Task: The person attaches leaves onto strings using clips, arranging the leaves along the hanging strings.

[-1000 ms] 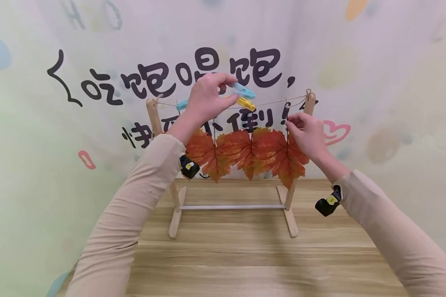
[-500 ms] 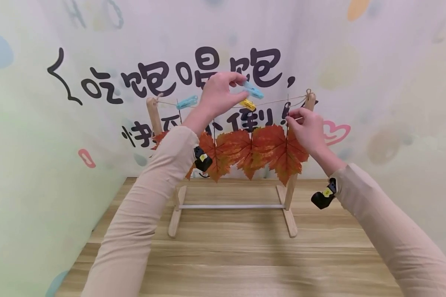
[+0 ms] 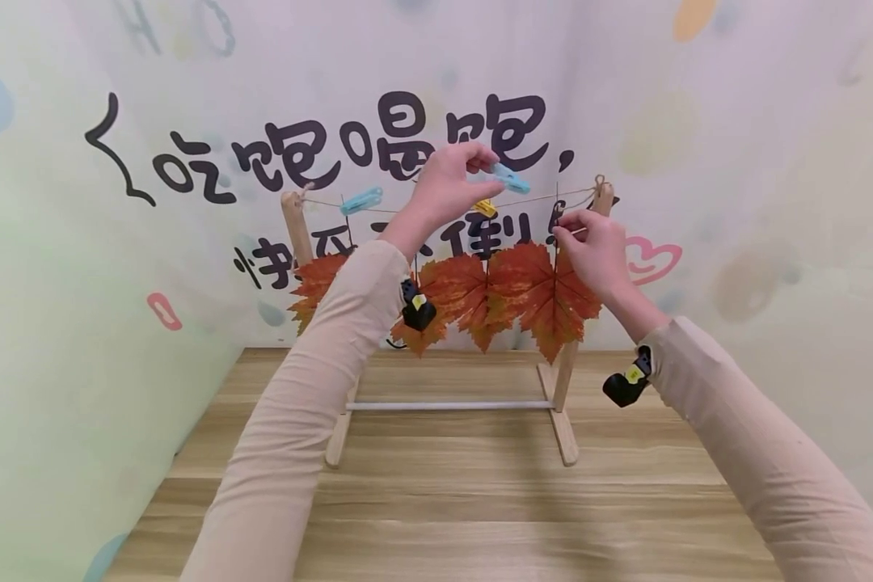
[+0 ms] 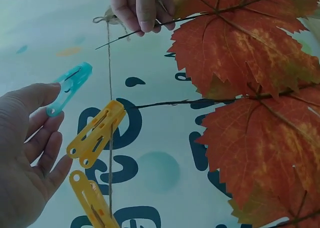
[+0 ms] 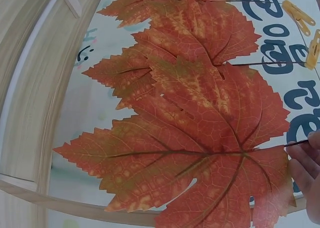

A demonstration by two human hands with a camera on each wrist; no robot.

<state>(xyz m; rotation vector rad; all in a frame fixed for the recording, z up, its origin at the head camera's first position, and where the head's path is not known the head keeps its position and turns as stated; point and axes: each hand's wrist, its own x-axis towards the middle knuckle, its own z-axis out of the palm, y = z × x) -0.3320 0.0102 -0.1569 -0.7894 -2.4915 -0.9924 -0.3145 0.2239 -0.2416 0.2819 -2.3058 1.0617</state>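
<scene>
In the head view, my left hand [image 3: 453,186] pinches a light blue clothespin [image 3: 511,179] between thumb and fingers, just above the twine [image 4: 110,68]. The left wrist view shows this clothespin [image 4: 71,89] beside the twine, apart from the stem. My right hand [image 3: 595,246] pinches the dark stem of an orange-red maple leaf [image 5: 200,153] near the right post. That stem's thin tip crosses the twine. Left of it, a yellow clothespin [image 4: 97,133] clips another leaf's stem [image 4: 175,103] to the twine. A second yellow clothespin [image 4: 92,200] sits farther along.
The twine runs between two wooden posts, a left post [image 3: 296,226] and a right post [image 3: 566,376], joined low by a white rod [image 3: 451,406]. Another blue clothespin [image 3: 361,200] holds the leftmost leaf [image 3: 316,283]. The rack stands on a wood-grain table [image 3: 436,501] before a printed wall.
My left hand has moved right along the twine with the blue clothespin, toward the held stem. My right hand has raised the leaf slightly, so its stem tip stands higher above the twine.
</scene>
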